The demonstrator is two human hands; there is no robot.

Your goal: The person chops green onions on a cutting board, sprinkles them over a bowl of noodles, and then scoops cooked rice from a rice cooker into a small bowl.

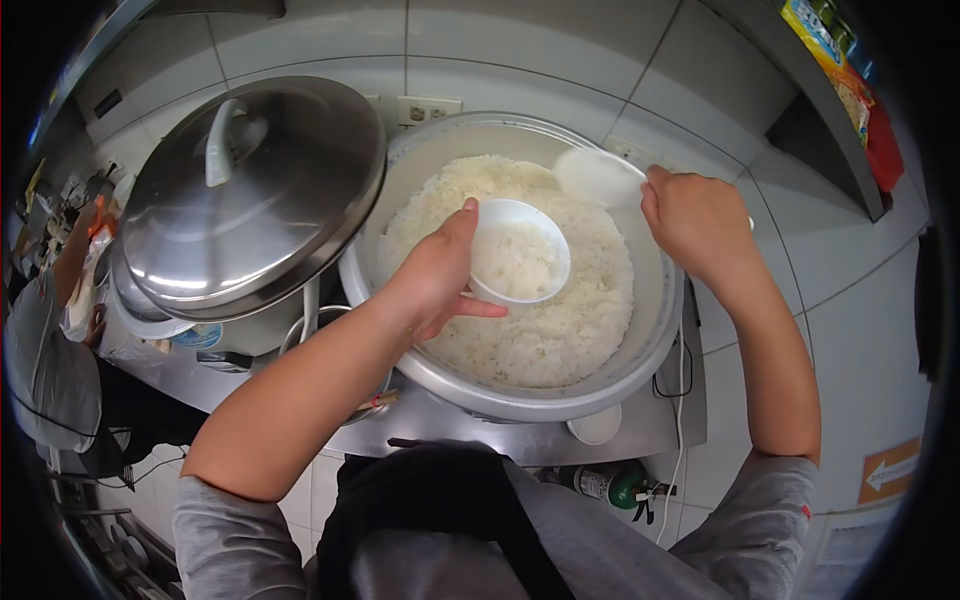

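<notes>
A large round pot (655,330) full of cooked white rice (545,345) stands in front of me. My left hand (440,270) grips a small white bowl (560,235) by its side, with the thumb at the rim and a finger stretched out below. Some rice lies inside the bowl, which I hold over the middle of the pot. In my right hand (695,215) is a white rice paddle (598,178), its handle inside my closed fingers. The paddle's blade is above the rice near the pot's far right side.
At the left, a steel lid (290,200) with a white handle leans on another pot (255,335). A small white bowl (597,425) sits by the counter's front edge. Below is a green cylinder (628,485). Another person (50,350) stands at far left; a shelf (800,120) juts out upper right.
</notes>
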